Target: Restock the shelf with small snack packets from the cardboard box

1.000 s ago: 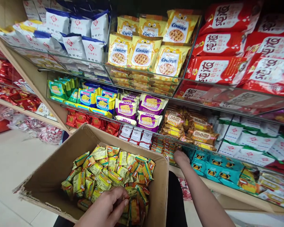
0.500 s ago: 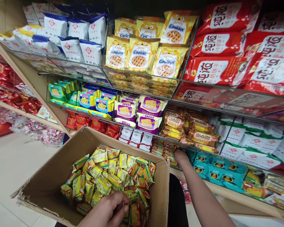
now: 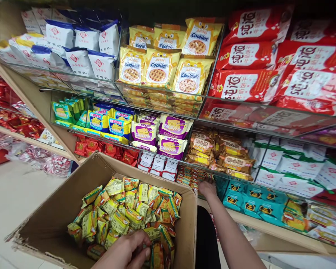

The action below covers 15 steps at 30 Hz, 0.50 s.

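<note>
An open cardboard box (image 3: 58, 213) sits in front of me, holding a heap of small yellow-green snack packets (image 3: 123, 213). My left hand (image 3: 126, 250) rests in the near side of the heap, its fingers curled on the packets. My right hand (image 3: 207, 188) reaches into the lowest shelf compartment, against a stack of small orange-red packets (image 3: 189, 175). Its fingers are hidden behind the shelf's clear front, so its grip does not show.
Tilted glass shelves (image 3: 240, 130) carry snack bags: yellow cookie bags (image 3: 158, 69), red bags (image 3: 249, 84), purple soda biscuits (image 3: 170, 134), teal packets (image 3: 249, 198), brown bars (image 3: 224, 153). A wooden upright (image 3: 39, 97) divides off the left shelves. Pale tiled floor (image 3: 14, 194) lies to the left.
The view has drifted slightly; box and shelves sit a little lower and left. My right hand has edged left and deeper toward the orange-red stack. My left hand stays in the packets.
</note>
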Available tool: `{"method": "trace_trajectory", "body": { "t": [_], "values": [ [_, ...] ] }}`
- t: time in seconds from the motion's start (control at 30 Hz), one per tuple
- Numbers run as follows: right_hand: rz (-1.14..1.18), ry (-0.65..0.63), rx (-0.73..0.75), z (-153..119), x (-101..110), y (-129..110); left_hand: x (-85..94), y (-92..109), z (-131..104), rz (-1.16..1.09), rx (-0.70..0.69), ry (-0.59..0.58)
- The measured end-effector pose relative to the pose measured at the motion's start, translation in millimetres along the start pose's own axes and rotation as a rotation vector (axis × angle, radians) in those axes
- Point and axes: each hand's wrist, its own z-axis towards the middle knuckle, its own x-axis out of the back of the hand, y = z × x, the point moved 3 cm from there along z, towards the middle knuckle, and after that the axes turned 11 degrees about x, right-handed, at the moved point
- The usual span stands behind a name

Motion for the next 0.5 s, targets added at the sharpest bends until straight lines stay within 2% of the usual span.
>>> {"method": "trace_trajectory", "body": {
  "t": [0.23,0.37,0.5],
  "values": [
    [-0.027,0.104,-0.067,-14.5,-3.8,-4.7,-1.1,-2.7,-0.5,0.003,-0.004,0.008],
    [-0.035,0.119,-0.011,-24.3,-8.8,-5.3,1.2,1.5,-1.5,0.029,0.008,-0.01],
    [-0.015,0.087,0.047,-22.5,-9.0,2.8,2.0,4.7,0.7,0.084,-0.007,-0.028]
  ]
}}
